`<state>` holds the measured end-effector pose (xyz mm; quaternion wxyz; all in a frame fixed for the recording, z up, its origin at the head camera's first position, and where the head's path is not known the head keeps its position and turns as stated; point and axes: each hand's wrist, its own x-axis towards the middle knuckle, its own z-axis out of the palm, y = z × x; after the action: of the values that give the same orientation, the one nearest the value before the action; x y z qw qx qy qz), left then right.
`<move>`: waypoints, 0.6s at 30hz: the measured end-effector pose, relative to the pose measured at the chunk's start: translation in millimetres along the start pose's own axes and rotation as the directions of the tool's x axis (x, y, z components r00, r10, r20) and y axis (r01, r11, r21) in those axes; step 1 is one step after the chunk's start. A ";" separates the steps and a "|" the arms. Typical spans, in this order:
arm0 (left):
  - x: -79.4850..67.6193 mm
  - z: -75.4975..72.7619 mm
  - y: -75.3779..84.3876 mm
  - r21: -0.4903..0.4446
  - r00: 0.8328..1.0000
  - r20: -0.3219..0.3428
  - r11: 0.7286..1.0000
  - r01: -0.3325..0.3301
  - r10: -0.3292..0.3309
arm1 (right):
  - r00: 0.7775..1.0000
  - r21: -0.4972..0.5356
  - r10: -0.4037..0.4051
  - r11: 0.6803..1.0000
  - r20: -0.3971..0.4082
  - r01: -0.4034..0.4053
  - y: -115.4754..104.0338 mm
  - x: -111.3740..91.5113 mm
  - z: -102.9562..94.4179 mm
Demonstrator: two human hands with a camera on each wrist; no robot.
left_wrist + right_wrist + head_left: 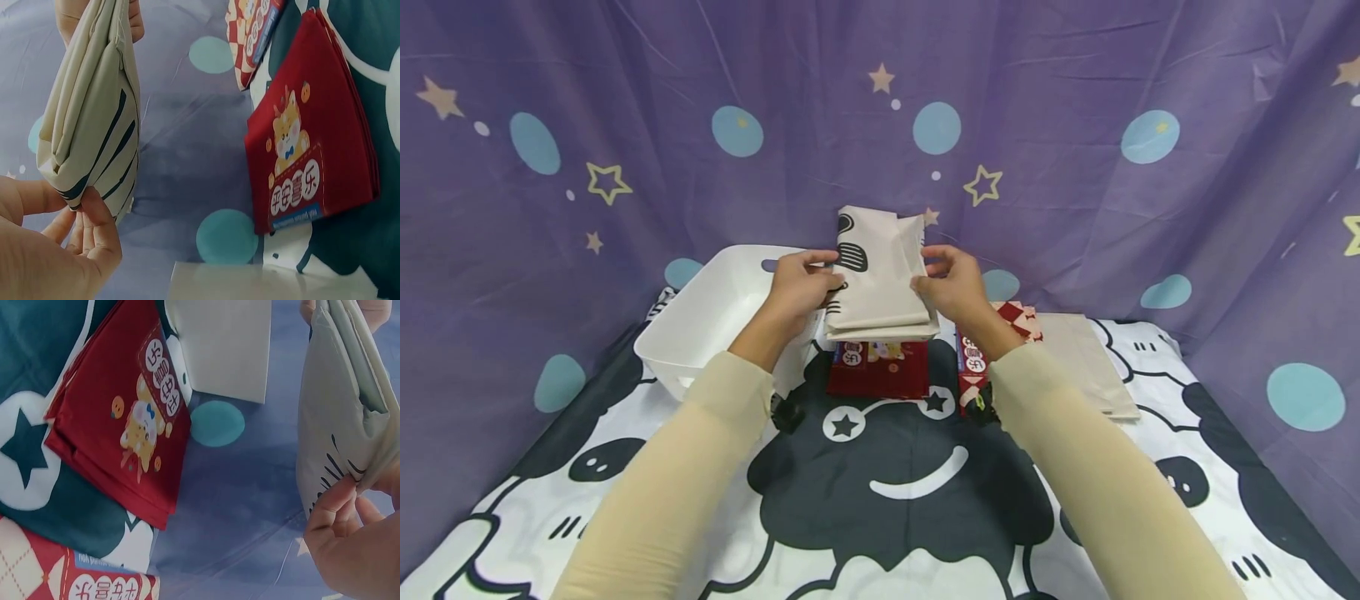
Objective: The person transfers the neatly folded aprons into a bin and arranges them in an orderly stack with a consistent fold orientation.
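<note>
A folded cream cloth (880, 275) with black printed lines is held up in front of the purple curtain, above the bed or table cover. My left hand (799, 287) pinches its left edge between thumb and fingers; in the left wrist view several stacked layers show along its side. On the opposite edge, my right hand (957, 285) pinches the cloth the same way. Below it lies a folded red cloth item (880, 371) with a cartoon animal and white lettering, seen more fully as the red item (128, 419) in the right wrist view.
A white plastic bin (700, 321) stands at the left. Right of centre, partly behind my right forearm, lies a red-and-cream checked folded item (1018, 319), with a plain beige folded cloth (1078, 358) beside it. The purple curtain (1045, 67) hangs directly behind everything.
</note>
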<state>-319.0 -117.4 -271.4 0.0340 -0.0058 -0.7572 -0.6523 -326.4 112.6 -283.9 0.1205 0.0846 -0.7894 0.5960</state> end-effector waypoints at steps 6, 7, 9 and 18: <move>-0.1 -11.9 0.0 0.033 1.000 -0.006 0.999 -0.013 0.013 | 1.000 0.035 0.025 0.999 -0.004 -0.024 -4.8 -2.1 13.1; -0.2 -14.0 0.0 0.038 1.000 -0.007 0.999 -0.015 0.015 | 1.000 0.040 0.030 0.999 -0.005 -0.030 -5.4 -2.4 15.5; -0.2 -17.9 -0.2 0.048 1.000 -0.009 0.999 -0.019 0.019 | 0.999 0.053 0.035 0.998 -0.006 -0.035 -6.7 -2.4 20.0; 0.2 -33.0 -3.8 0.159 0.999 -0.013 0.987 -0.033 0.036 | 0.999 0.071 0.023 0.997 -0.022 -0.022 -5.5 -1.4 39.5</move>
<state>-318.0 -150.5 -270.3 0.0515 -0.0112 -0.8062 -0.5893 -327.1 73.0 -289.6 0.1196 0.0732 -0.7674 0.6256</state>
